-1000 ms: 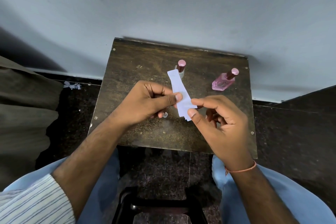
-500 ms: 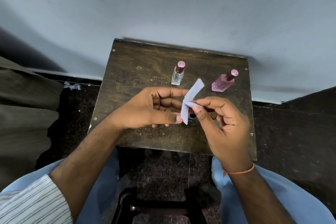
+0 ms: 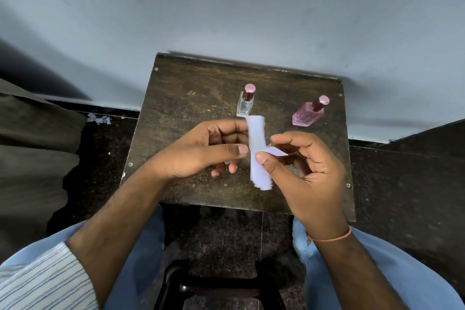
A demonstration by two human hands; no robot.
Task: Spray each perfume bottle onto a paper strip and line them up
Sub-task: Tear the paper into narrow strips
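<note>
A small stack of white paper strips (image 3: pixel 257 143) is held upright over the middle of the dark wooden table (image 3: pixel 191 98). My left hand (image 3: pixel 201 151) pinches the stack between thumb and fingers. My right hand (image 3: pixel 302 166) pinches one strip (image 3: pixel 274 151) that bends off to the right from the stack. A clear perfume bottle (image 3: pixel 245 106) with a pink cap stands behind the strips. A pink perfume bottle (image 3: pixel 308 114) with a pink cap stands at the table's back right. A small clear object peeks out under my left fingers; what it is I cannot tell.
The table stands against a pale wall (image 3: pixel 226 7). Paper scraps (image 3: pixel 99 118) lie on the dark floor to the left. A dark stool frame (image 3: pixel 216 284) shows between my knees, below the table's front edge.
The stack was turned upright and slid lower in my hands. My right thumb has peeled one strip sideways from it. The bottles have not moved.
</note>
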